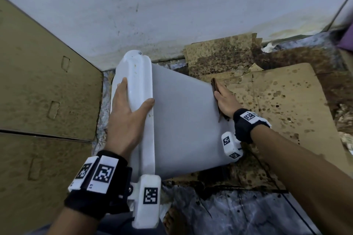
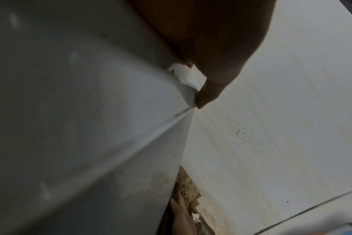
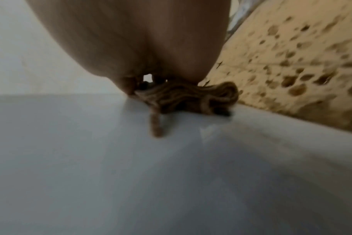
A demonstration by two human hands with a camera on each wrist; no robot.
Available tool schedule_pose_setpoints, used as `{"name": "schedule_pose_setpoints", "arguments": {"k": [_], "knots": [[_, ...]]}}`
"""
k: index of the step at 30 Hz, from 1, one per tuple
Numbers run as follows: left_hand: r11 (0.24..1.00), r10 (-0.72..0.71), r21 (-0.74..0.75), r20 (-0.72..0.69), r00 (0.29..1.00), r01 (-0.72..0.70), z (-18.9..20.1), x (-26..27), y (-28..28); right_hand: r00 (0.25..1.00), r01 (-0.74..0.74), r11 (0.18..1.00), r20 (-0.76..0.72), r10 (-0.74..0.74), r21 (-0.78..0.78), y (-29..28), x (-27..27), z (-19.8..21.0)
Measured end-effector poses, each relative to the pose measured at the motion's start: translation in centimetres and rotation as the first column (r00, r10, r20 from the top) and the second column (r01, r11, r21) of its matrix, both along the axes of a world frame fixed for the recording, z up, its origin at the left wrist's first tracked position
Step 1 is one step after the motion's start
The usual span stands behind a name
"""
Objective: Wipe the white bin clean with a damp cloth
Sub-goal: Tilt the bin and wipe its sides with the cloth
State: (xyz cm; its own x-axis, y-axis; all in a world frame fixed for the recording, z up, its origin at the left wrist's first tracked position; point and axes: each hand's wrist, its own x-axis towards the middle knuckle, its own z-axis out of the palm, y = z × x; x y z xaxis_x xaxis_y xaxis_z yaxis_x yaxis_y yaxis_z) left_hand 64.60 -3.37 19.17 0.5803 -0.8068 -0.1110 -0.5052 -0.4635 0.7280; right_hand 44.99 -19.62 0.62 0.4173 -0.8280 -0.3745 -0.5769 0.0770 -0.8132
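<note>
— What has each grip got?
— The left hand (image 1: 127,118) clasps the lid end of the white bin (image 1: 183,120), thumb on the bin's side. The right hand (image 1: 225,101) lies flat, fingers extended, pressing a brown cloth (image 3: 187,100) to the far side.
— And the bin?
— Tipped on its side over stained cardboard (image 1: 286,101) on the floor, near the wall (image 1: 172,5).

Dim even light, wrist views blurred, head view edges warped
</note>
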Motion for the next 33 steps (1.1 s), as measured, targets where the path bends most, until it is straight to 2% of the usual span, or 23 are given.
{"name": "schedule_pose_setpoints", "arguments": {"k": [2,4,8,11,13,19,23,27,33], "knots": [[0.999,0.032,0.020,-0.037,0.999,-0.032,0.1,0.3,-0.3,0.999,0.005,1.000,0.052,-0.005,0.010,0.1,0.7,1.1],[0.997,0.068,0.041,-0.071,0.995,-0.065,0.2,0.7,-0.5,0.989,-0.055,0.998,0.134,0.056,-0.010,0.1,1.5,2.8],[0.995,0.097,0.038,-0.090,0.991,-0.094,0.4,0.9,-0.6,0.947,-0.221,0.963,0.199,0.250,-0.156,1.8,4.3,8.3],[0.994,0.105,0.025,-0.093,0.990,-0.103,0.4,0.9,-0.6,0.903,-0.249,0.919,0.270,0.335,-0.306,3.8,7.3,12.2],[0.994,0.105,0.024,-0.094,0.990,-0.103,0.3,1.0,-0.6,0.888,-0.252,0.907,0.292,0.356,-0.339,4.5,9.0,12.9],[0.996,0.086,0.010,-0.112,0.990,-0.086,0.0,1.4,-0.3,0.924,-0.203,0.883,0.215,0.316,-0.424,2.0,10.3,10.0],[0.996,0.085,-0.001,-0.129,0.988,-0.086,-0.2,1.7,-0.1,0.952,-0.201,0.939,0.171,0.255,-0.280,-0.3,8.5,7.7],[0.997,0.074,-0.016,-0.142,0.987,-0.077,-0.5,2.0,0.2,0.991,-0.115,0.987,0.054,0.122,-0.107,-1.4,4.6,3.5],[0.998,0.050,-0.037,-0.138,0.989,-0.055,-0.6,1.8,0.6,0.995,0.075,0.996,-0.058,-0.077,-0.039,-1.2,1.2,-0.4]]}}
